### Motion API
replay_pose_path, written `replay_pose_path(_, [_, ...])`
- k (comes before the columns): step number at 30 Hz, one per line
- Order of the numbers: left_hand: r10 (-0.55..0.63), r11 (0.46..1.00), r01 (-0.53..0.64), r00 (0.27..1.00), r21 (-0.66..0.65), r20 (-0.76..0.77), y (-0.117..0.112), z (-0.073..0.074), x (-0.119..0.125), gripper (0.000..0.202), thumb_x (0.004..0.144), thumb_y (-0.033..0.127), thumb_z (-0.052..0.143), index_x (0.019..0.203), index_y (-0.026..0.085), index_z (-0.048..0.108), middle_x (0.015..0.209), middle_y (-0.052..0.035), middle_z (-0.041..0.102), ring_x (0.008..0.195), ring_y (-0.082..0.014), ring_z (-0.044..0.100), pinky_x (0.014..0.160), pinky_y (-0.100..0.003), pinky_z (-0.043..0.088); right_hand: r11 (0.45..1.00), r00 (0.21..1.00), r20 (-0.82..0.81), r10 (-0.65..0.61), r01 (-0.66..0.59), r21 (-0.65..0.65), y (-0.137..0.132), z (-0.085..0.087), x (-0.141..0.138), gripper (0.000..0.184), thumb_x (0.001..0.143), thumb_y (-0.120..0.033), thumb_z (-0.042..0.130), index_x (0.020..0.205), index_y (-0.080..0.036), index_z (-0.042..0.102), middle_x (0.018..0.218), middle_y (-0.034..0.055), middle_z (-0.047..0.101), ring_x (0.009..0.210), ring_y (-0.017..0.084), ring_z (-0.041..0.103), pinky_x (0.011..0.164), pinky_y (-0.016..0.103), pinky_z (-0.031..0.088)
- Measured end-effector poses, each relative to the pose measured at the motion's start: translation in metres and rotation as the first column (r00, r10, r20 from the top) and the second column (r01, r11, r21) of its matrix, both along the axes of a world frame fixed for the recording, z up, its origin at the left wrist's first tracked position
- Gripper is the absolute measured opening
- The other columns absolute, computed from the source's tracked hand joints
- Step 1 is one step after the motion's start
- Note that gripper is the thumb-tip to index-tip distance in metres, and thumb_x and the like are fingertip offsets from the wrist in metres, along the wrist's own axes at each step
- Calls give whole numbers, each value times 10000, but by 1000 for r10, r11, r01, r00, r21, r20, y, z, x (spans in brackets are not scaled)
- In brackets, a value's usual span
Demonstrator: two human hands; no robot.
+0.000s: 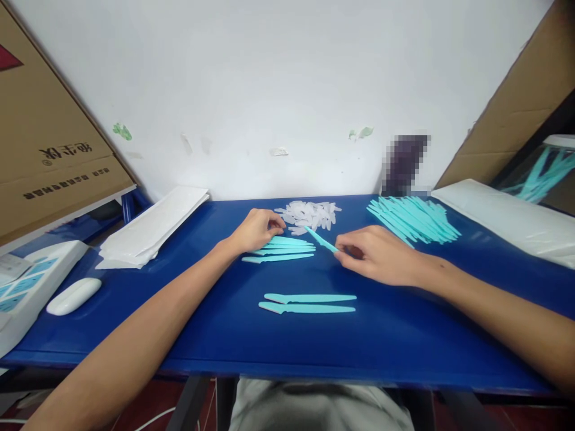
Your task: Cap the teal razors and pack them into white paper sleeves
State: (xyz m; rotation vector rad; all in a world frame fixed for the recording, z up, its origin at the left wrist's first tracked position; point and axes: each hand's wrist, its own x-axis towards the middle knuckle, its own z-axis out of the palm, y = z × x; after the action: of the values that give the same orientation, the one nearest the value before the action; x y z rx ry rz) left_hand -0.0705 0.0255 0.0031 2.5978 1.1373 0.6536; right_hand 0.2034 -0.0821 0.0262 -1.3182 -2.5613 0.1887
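Note:
My right hand [375, 254] pinches a turquoise eyebrow razor [321, 240] by its handle end, its other end pointing up and left towards a pile of translucent white blade caps [309, 214]. At the left edge of that pile is my left hand [260, 230], its fingers curled together; whatever lies between the fingertips is hidden. Just below it, several turquoise razors [287, 245] lie side by side, partly covered by the hand. Closer to me, two more razors [309, 303] rest parallel on the blue table [386, 341].
A heap of turquoise razors [413, 220] lies at the back right, beside a white packet [507, 218]. White flat sheets [153, 224], a white oval case [74, 296] and a white device [38, 287] are on the left. Cardboard boxes [54, 120] flank the table.

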Motion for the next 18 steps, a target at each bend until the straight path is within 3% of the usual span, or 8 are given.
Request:
replay_pose_path(3, [37, 997, -39, 998, 64, 44, 2, 4, -4, 174, 845, 204, 624, 955, 175, 756, 976, -74, 724, 810, -191, 668, 768, -317, 522, 995, 1000, 2, 16, -16, 102, 3, -3, 2, 294, 974, -326, 434, 728, -204, 539, 623, -12, 568, 595, 146, 488, 715, 315, 359])
replay_pose_path(5, [64, 995, -77, 982, 70, 178, 0, 8, -6, 211, 870, 229, 601, 1021, 183, 740, 1077, -88, 706, 870, -196, 654, 781, -323, 519, 985, 999, -45, 28, -20, 169, 4, -5, 2, 319, 1002, -347, 408, 778, -200, 580, 689, 10, 629, 655, 166, 551, 819, 362, 380])
replay_pose_path(8, [84, 996, -56, 885, -74, 458, -7, 15, -4, 225, 877, 266, 618, 1061, 173, 709, 1119, -93, 711, 915, -196, 645, 757, -303, 507, 983, 965, -261, 20, 28, 180, 4, -7, 0, 304, 1006, -383, 428, 877, -196, 630, 941, 68, 710, 827, 210, 655, 827, 364, 429])
replay_pose_path(10, [97, 981, 29, 780, -190, 619, -15, 17, 1, 234, 847, 292, 679, 1040, 161, 701, 1099, -96, 724, 915, -194, 653, 745, -290, 501, 996, 882, -469, -39, 75, 57, 2, -8, -4, 305, 994, -427, 458, 912, -192, 635, 1008, 82, 709, 830, 214, 696, 724, 321, 472])
replay_pose_path(13, [138, 939, 159, 636, -304, 759, -30, 15, 14, 234, 788, 297, 760, 971, 158, 713, 1039, -89, 742, 901, -182, 663, 744, -277, 498, 975, 734, -652, -191, 64, -213, 0, -10, -12, 350, 971, -505, 489, 923, -186, 624, 837, 60, 712, 661, 194, 699, 567, 288, 461])
replay_pose_path(18, [188, 862, 314, 532, -399, 826, -58, 11, 39, 195, 735, 262, 809, 873, 153, 725, 961, -69, 751, 771, -144, 660, 669, -259, 502, 870, 454, -820, -350, -169, -464, 0, -19, -26, 310, 916, -506, 581, 990, -212, 514, 768, -4, 653, 586, 153, 629, 579, 310, 509])
